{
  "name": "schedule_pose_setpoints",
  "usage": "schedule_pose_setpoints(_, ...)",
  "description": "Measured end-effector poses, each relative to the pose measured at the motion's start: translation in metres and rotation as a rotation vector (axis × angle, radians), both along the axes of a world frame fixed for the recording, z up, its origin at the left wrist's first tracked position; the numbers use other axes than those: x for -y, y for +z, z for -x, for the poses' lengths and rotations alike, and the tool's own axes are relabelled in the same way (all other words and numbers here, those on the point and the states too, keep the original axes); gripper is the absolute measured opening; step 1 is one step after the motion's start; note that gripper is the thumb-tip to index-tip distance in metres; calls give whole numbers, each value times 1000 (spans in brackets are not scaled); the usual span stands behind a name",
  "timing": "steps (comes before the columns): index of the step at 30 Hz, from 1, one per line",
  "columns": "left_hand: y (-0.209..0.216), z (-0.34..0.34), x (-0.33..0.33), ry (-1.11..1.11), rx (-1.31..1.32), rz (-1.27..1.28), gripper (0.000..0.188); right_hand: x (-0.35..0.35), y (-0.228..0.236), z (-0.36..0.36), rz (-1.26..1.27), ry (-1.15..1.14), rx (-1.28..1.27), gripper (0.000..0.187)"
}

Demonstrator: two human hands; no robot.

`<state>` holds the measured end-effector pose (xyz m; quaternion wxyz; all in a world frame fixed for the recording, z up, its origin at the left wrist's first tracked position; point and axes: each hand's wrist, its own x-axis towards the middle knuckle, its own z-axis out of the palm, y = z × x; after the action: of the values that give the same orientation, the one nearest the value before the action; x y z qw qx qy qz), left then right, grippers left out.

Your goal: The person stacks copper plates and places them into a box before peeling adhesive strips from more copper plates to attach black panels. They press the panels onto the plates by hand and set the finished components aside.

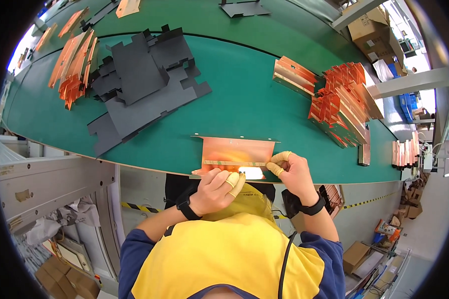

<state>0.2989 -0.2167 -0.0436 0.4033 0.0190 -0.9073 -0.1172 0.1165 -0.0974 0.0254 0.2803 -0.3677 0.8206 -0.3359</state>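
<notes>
Handling copper-coloured sheet (234, 147), near workbench (239, 94) edge: likely stiff; hold sides.
Right hand (295, 172): pinching strip (232, 163).
Left hand (217, 190): grip unclear.

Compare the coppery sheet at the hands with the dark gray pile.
Finish: the coppery sheet is shiny; the dark gray pile looks matte.
Count: the sheet is single; the pile has several pieces.
Handling: left hand and right hand are at the sheet; the pile lies apart.
Shared: both are on the green table.
</notes>
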Motion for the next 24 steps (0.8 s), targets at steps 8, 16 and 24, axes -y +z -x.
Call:
schedule_pose_setpoints(8, 5, 3, 4, -28, 0, -52, 36, -12, 21, -20, 54, 62, 87, 7)
schedule_pose_setpoints(16, 7, 12, 14, -22, -6, -120, 32, -93, 58, 17, -459, 165, -466, 26)
schedule_pose_setpoints(24, 13, 10, 46, 112, 69, -218, 25, 110, 93, 70, 96, 366, -764, 23)
